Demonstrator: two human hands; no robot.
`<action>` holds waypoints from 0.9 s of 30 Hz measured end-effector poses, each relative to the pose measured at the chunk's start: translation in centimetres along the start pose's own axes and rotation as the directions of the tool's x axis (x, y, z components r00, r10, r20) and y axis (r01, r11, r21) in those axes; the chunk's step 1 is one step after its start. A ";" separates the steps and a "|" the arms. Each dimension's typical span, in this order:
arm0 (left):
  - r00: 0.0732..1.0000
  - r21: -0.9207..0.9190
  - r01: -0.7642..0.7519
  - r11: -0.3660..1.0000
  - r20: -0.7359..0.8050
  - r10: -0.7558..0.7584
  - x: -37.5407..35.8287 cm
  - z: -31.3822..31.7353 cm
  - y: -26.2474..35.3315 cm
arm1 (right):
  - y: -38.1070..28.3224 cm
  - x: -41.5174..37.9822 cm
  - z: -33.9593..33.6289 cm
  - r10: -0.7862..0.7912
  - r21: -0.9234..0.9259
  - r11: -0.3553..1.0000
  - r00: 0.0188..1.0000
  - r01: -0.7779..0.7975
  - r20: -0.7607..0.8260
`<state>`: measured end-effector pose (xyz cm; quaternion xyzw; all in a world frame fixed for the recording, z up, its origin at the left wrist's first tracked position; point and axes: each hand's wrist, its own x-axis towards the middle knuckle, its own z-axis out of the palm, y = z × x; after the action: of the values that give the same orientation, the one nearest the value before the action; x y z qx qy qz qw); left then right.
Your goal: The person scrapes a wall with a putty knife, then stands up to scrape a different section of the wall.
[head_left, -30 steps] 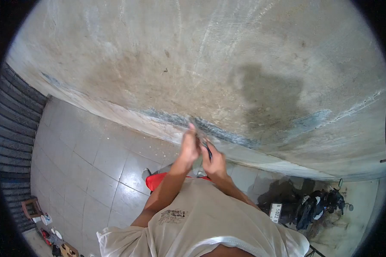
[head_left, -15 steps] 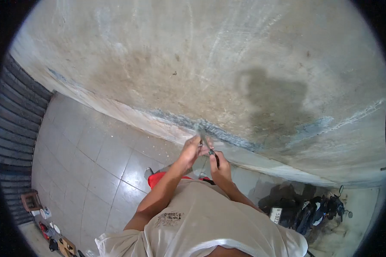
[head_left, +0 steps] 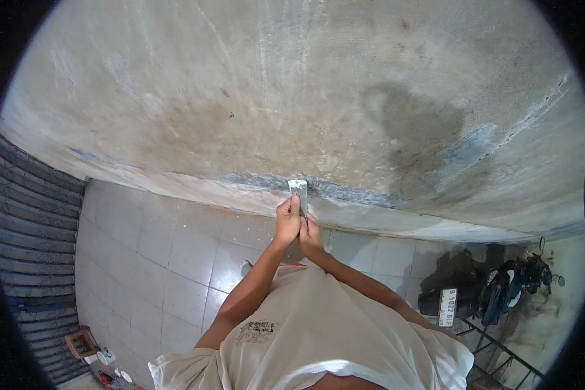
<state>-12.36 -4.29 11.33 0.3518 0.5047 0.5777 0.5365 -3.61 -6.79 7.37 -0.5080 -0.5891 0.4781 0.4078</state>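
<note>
A putty knife [head_left: 298, 188] points away from me, its flat blade up against the wall and pale residue near its tip. My right hand [head_left: 312, 240] is closed around the handle, which the fingers mostly hide. On the left, my left hand [head_left: 287, 221] grips the tool near the base of the blade, thumb laid along it. Both hands are close together. Right around the blade tip runs a rough grey strip [head_left: 351, 193] of exposed surface, low on the stained wall [head_left: 292, 123].
Below the wall lies a grey tiled floor [head_left: 149, 253] with pale crumbs along its edge. A parked motorbike [head_left: 500, 289] stands at right beside a metal rack [head_left: 500, 348]. A ribbed shutter [head_left: 32, 260] closes the left side, with a small wooden stool [head_left: 81, 343] and white cups [head_left: 106, 356] near it.
The blurred blade has come upright, turned with its flat side towards me. My right hand has drawn in beside my left. The view has swung, levelling the wall's base.
</note>
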 end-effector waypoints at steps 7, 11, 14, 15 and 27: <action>0.994 -0.055 -0.066 0.996 -0.087 0.061 1.8 -0.7 -0.1 | -1.3 1.6 1.0 -0.065 -0.081 0.995 0.998 0.062 -0.028; 0.994 -0.071 0.012 0.997 -0.112 -0.020 1.2 -0.2 -1.2 | 0.3 0.7 1.1 -0.352 -0.250 0.915 0.929 0.317 -0.111; 0.992 -0.016 -0.035 0.999 -0.122 0.033 2.5 -0.2 -1.4 | -1.0 1.4 0.3 -0.212 -0.098 0.974 0.976 0.206 -0.058; 0.990 0.024 -0.087 0.996 -0.106 0.089 2.6 -0.2 -1.7 | -0.6 1.7 0.5 -0.236 -0.067 0.970 0.969 0.232 -0.072; 0.988 -0.034 -0.002 0.999 -0.154 -0.003 0.2 1.2 0.1 | -1.3 -0.7 -1.0 -0.196 -0.268 0.948 0.978 0.170 -0.073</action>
<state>-11.32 -3.81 11.63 0.2968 0.5350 0.6115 0.5018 -2.84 -7.40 8.83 -0.5231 -0.6707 0.3309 0.4087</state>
